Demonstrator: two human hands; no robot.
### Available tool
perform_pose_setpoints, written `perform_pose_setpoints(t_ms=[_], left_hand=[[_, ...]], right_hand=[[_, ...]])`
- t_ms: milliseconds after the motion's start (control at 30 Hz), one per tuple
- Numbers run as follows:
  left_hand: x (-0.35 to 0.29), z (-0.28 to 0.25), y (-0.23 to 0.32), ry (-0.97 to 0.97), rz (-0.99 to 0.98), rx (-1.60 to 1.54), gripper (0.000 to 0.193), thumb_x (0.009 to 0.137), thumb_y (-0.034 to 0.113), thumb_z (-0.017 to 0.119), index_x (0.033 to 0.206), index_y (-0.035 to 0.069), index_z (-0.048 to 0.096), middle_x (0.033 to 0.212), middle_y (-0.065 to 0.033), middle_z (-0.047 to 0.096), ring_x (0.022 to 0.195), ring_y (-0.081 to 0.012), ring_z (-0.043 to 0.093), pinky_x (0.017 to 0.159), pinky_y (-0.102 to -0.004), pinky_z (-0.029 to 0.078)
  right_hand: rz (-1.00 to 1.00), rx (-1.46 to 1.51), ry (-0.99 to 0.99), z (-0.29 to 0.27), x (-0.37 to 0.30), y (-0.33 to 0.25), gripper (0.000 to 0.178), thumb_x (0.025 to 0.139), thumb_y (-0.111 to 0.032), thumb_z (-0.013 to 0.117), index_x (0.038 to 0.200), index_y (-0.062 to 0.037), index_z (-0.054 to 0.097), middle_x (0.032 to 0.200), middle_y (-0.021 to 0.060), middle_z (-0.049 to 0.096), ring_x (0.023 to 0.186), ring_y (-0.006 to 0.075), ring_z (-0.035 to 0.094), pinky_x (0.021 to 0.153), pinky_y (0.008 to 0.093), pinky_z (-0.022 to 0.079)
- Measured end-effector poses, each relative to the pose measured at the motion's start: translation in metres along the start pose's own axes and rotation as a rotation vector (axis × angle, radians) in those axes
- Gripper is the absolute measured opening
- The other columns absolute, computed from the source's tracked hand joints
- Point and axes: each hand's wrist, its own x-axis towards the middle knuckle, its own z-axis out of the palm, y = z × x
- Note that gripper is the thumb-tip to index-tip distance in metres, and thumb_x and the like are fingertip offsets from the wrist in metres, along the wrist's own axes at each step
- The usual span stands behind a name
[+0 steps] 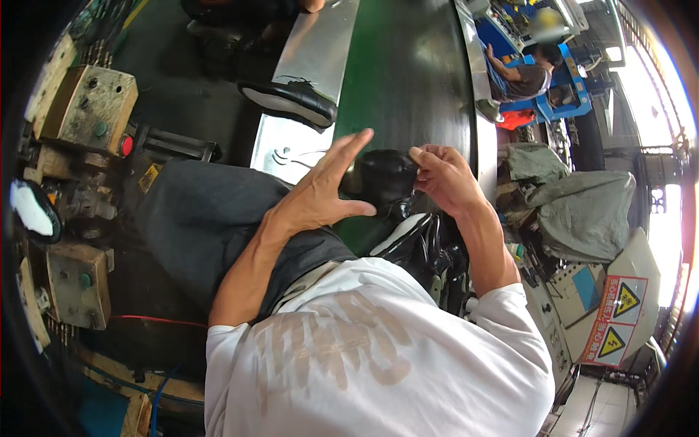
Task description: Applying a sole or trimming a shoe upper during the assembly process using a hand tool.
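Observation:
My right hand (pixel 445 179) is closed, its thumb and fingers pinching the edge of a glossy black leather shoe (pixel 384 177) over the belt. To the left of that shoe my left hand (pixel 320 188) is open, with thumb and fingers spread apart, and appears not to grip it. Just below, beside my right forearm, lie more black shoes (pixel 429 251), one showing a pale sole (pixel 399 237). Farther off, another black shoe (pixel 291 100) rests tilted on the metal ledge (pixel 312 45), its whitish sole turned toward me.
A dark conveyor belt (pixel 415 65) with a green edge runs away from me. Control boxes (pixel 91 109) with buttons and a pale-soled shoe (pixel 35 211) are at the left. A grey cloth cover (pixel 586 211) and warning sign (pixel 614 320) stand right. Another person (pixel 528 76) sits beyond the belt.

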Motion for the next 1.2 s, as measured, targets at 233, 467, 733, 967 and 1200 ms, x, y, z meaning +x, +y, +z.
perform_pose_setpoints(t_ms=[233, 467, 733, 967, 1200], left_hand=[[-0.081, -0.098, -0.022, 0.435, -0.016, -0.759, 0.106, 0.068, 0.028, 0.104, 0.155, 0.002, 0.05, 0.146, -0.0123, 0.063, 0.135, -0.0209, 0.061, 0.115, -0.0403, 0.049], [-0.141, -0.141, -0.023, 0.924, 0.093, -0.707, 0.111, 0.084, 0.061, 0.082, 0.165, 0.002, 0.035, 0.16, -0.0143, 0.05, 0.145, -0.0298, 0.05, 0.124, -0.0439, 0.036], [-0.214, -0.158, 0.014, 1.23, -0.275, 0.702, 0.03, 0.105, 0.016, 0.069, 0.125, -0.006, 0.071, 0.117, -0.0238, 0.075, 0.106, -0.0351, 0.075, 0.092, -0.0385, 0.058], [-0.207, -0.153, 0.026, 1.123, -0.334, 0.924, 0.024, 0.105, 0.01, 0.067, 0.122, -0.007, 0.071, 0.111, -0.025, 0.076, 0.096, -0.0397, 0.077, 0.081, -0.0404, 0.062], [-0.204, -0.147, 0.008, 1.069, -0.212, 1.058, 0.027, 0.103, 0.007, 0.067, 0.125, -0.007, 0.07, 0.115, -0.0234, 0.076, 0.101, -0.04, 0.076, 0.086, -0.0415, 0.062]], right_hand=[[-0.577, -0.42, -0.445, 0.105, 0.01, -0.02, 0.072, 0.1, -0.053, 0.073, 0.143, 0.0037, 0.059, 0.132, 0.0175, 0.068, 0.12, 0.021, 0.063, 0.107, 0.037, 0.049], [-0.194, -0.491, -0.921, 0.219, 0.041, 0.07, 0.117, 0.084, -0.053, 0.089, 0.162, 0.0111, 0.029, 0.155, 0.0293, 0.05, 0.148, 0.0364, 0.046, 0.124, 0.0443, 0.036], [-0.367, -0.669, -0.995, 0.283, 0.021, 0.102, 0.106, 0.088, -0.044, 0.086, 0.165, 0.0021, 0.03, 0.152, 0.0359, 0.051, 0.147, 0.0443, 0.049, 0.116, 0.0462, 0.046], [-0.676, -0.473, -1.095, 0.36, 0.05, 0.065, 0.082, 0.097, -0.035, 0.078, 0.16, 0.0007, 0.04, 0.152, 0.0311, 0.053, 0.143, 0.0446, 0.052, 0.118, 0.0469, 0.044], [-0.744, -0.435, -1.019, 0.35, 0.055, 0.077, 0.074, 0.097, -0.028, 0.079, 0.158, -0.0033, 0.045, 0.153, 0.0237, 0.055, 0.143, 0.0379, 0.054, 0.119, 0.0435, 0.043]])
